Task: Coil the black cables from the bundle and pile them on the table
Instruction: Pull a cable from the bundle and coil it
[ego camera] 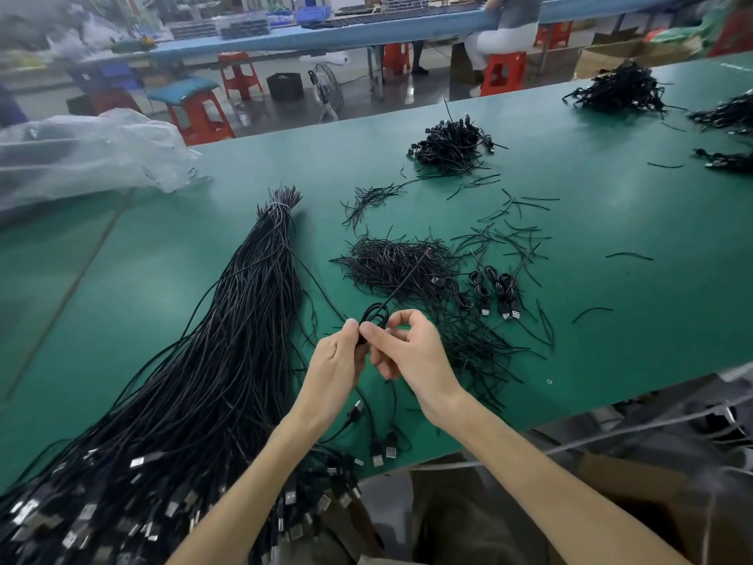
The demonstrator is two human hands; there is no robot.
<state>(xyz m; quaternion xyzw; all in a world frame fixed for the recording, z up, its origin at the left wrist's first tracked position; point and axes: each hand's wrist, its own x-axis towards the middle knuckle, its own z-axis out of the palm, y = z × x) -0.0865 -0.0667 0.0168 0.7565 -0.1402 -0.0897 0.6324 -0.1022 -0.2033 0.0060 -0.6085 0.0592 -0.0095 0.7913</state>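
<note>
Left hand [338, 360], right hand [411, 352] pinch cable [375, 313] over table [611, 287].

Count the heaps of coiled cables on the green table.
4: a mid-table heap, a far-edge heap, and two right-edge heaps, cut off by the frame. More may lie out of view.
</note>
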